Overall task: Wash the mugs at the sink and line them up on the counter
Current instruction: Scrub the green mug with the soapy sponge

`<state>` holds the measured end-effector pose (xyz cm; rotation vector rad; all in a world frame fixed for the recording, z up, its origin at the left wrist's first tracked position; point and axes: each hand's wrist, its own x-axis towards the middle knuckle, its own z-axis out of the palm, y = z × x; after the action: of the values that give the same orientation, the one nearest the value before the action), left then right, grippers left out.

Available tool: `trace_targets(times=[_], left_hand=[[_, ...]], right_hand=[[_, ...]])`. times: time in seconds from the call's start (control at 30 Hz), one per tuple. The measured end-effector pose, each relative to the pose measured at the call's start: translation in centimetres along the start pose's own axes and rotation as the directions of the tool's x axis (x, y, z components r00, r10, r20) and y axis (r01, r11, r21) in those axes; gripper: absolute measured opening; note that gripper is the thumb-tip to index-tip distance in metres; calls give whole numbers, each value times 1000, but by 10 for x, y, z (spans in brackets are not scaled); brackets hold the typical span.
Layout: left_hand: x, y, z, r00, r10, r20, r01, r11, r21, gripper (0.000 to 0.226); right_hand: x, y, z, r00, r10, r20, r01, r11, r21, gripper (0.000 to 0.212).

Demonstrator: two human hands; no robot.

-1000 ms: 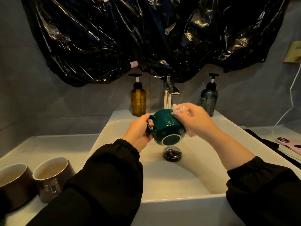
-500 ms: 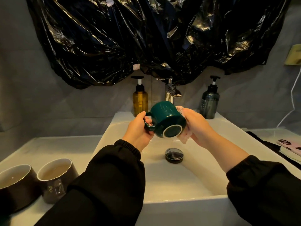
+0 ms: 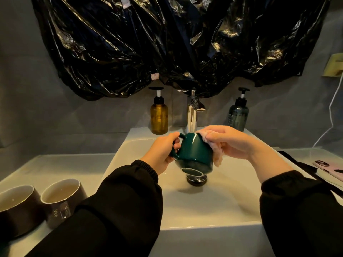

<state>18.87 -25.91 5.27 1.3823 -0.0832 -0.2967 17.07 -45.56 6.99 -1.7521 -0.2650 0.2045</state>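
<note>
While the left hand [image 3: 161,154] grips the glossy dark-green ceramic mug [image 3: 194,151] by its handle above the white sink [image 3: 204,204], the right hand [image 3: 229,141] presses a pale pink sponge [image 3: 216,153] to its side.

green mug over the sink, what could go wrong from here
The left hand holds the green mug by its handle alone while the right hand presses a sponge to it; a slippery grip could drop it onto the drain plug below.
The phone lies right of the sink and might get splashed.
The left sleeve passes close to the brown mugs and could nudge them.
</note>
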Motion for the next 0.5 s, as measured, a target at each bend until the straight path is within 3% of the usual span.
trace_targets(times=[0.07,0.17,0.27,0.37,0.43,0.5], left_hand=[[1,-1,0,999,-29,26,29,1000,2,36],[0,-2,1,993,-96,68,96,995,9,35],[-3,0,2,982,-159,101,157,987,28,32],[2,0,0,1000,-12,20,5,942,335,31],[5,-1,-8,953,287,97,-285,742,607,27],[1,-2,-17,812,440,384,-555,377,742,38]], right_hand=[[-1,3,-3,997,52,61,-54,998,33,22],[-1,5,-3,994,105,12,-105,994,38,9],[-3,7,-4,977,209,-40,-200,966,165,7],[-5,8,-7,941,330,-75,-298,913,279,11],[-8,7,-9,912,397,-104,-351,885,305,15],[-10,6,-9,886,446,-122,-401,873,278,13]])
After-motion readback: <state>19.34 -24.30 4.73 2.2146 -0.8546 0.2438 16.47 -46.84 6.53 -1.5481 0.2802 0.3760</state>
